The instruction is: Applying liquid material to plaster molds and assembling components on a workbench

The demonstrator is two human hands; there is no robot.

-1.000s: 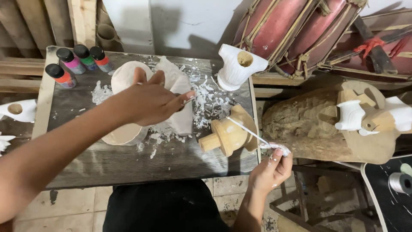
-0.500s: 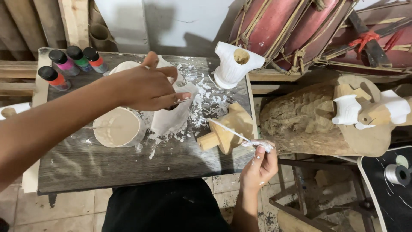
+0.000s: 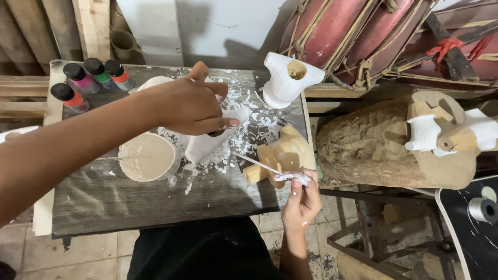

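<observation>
My left hand (image 3: 192, 103) is closed around a white-painted carved wooden piece (image 3: 207, 144) that rests on the paint-spattered wooden table (image 3: 135, 202). My right hand (image 3: 301, 199) is off the table's right edge and pinches the paint-caked handle of a thin brush (image 3: 259, 164). The brush tip points left toward the white piece. An unpainted carved wooden figure (image 3: 282, 155) lies just above my right hand. A round bowl of pale paint (image 3: 147, 157) stands left of the white piece.
Several paint bottles with black caps (image 3: 85, 78) stand at the table's far left. A white carved vase shape (image 3: 288, 78) sits at the far right corner. Red drums (image 3: 353, 36), a carved log with white figures (image 3: 415, 140) and metal stool legs (image 3: 363, 233) crowd the right side.
My left hand has slid the white piece a little toward me, uncovering the bowl. My right hand with the brush has stayed near the table's right edge.
</observation>
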